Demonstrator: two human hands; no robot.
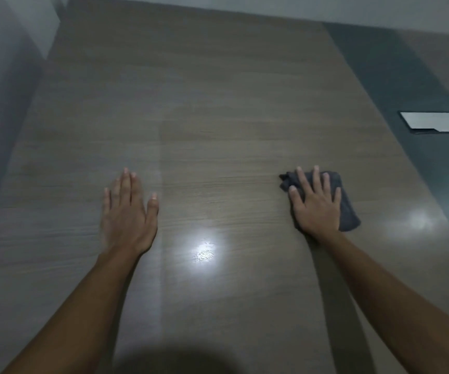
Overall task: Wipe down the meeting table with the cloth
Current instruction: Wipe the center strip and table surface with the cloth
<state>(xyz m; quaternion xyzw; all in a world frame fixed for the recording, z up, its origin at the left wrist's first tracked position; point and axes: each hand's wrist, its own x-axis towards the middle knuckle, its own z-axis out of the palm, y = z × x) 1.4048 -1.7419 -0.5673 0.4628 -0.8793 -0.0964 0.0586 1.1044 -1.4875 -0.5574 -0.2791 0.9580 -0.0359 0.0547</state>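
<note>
From the head view, the cloth (346,209) lay flat on the table (218,103), directly beneath the right hand (315,203), well to the right of centre and close to the dark strip (407,109) that ran along the table's right side. The cloth was dark grey and crumpled at its far left corner; its long axis ran away from the person and slightly leftward, roughly in line with the forearm. It stuck out past the hand on the far side and on the right, so the palm sat over the near left part of it.

The right hand's fingers were straight and spread, pressing down on the cloth rather than curling round it. The left hand (128,214) was well apart from the cloth, left of centre, flat, with fingers straight and close together, on or just over the bare wood; whether it actually touched could not be told. It held nothing.

Only the right hand was placed to move the cloth. Most of the bare wood lay to its left and beyond it, so the next stroke would probably run leftward or away. A pale plate (434,122) was set in the dark strip, further off to the right. Bright lamp glare (204,252) lay between the two arms.
</note>
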